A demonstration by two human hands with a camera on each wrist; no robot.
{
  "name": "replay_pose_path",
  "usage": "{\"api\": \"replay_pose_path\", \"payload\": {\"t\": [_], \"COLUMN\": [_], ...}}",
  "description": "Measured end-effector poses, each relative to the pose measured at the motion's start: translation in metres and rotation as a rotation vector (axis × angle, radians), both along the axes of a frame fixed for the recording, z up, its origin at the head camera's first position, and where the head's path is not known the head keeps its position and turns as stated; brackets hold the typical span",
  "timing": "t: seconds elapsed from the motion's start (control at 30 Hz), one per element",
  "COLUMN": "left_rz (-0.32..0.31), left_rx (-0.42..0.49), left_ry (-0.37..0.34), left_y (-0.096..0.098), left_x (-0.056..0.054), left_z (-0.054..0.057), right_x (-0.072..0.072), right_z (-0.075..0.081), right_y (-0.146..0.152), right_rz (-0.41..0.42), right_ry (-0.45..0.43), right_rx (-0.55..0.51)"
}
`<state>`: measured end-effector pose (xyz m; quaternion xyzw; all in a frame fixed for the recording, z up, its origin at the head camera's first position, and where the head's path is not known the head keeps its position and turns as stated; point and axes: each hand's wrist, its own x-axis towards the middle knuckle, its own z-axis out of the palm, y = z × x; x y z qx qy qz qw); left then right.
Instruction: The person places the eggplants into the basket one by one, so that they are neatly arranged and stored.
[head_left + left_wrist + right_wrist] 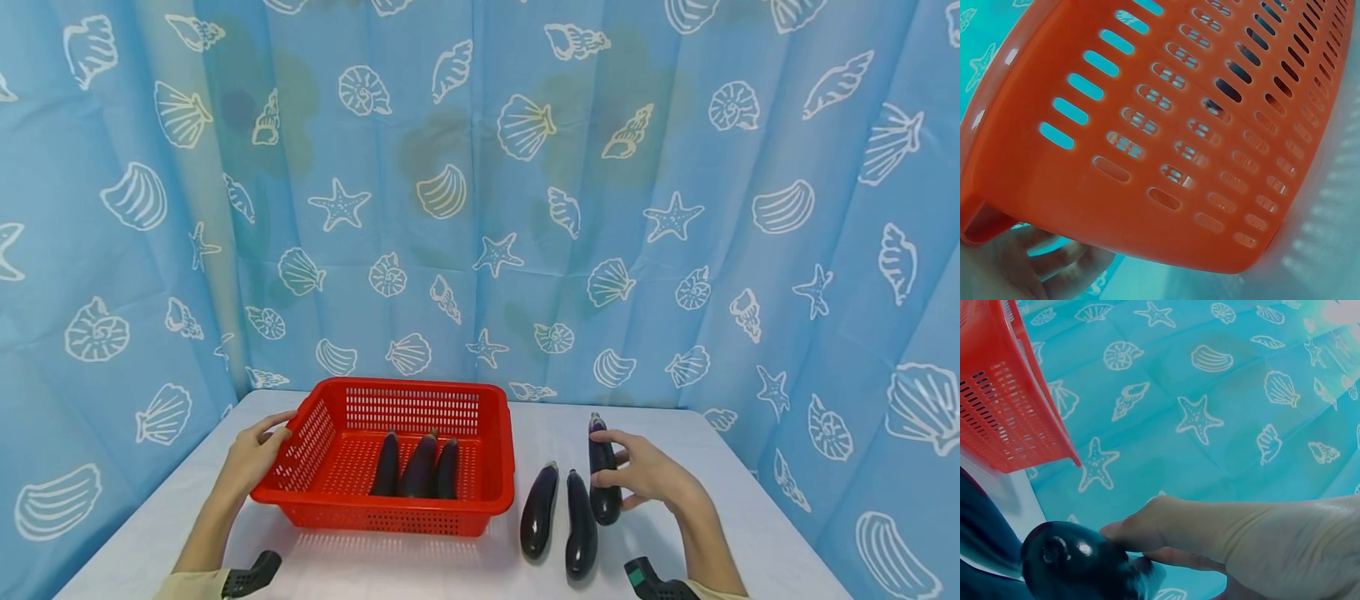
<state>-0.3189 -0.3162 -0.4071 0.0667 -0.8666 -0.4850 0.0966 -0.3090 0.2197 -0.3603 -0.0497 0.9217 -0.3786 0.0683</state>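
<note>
A red plastic basket (498, 450) with slotted walls stands on the left part of the table, and three dark purple eggplants (417, 471) lie in it side by side. At its left rim, my left hand (255, 454) holds the edge; in the left wrist view, the fingers (1072, 265) bend beneath the rim, outside the wall. My right hand (648, 475) grips an eggplant (602, 462) between thumb and fingers, right of the basket. That eggplant's rounded end (1075, 559) faces the right wrist camera. Just left of it, two more eggplants (538, 512) (581, 529) lie on the table.
A white cloth covers the table (360, 567). Behind it and along both sides hangs a blue curtain (480, 208) printed with white shells and starfish. Black devices (255, 575) are worn at both wrists.
</note>
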Motion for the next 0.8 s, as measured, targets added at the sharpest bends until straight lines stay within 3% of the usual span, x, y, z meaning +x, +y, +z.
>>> {"api": "replay_pose_path", "payload": {"t": [0.23,0.8], "left_rz": [0.0,-0.006], "left_rx": [0.001,0.007], "left_ry": [0.003,-0.002], "left_y": [0.0,0.001], "left_x": [0.001,0.001], "left_z": [0.0,0.0], "right_x": [-0.001,0.003], "right_z": [0.002,0.008], "right_y": [-0.007,-0.021], "right_rz": [-0.004,-0.038], "right_ry": [0.046,0.055], "right_rx": [-0.012,-0.127]}}
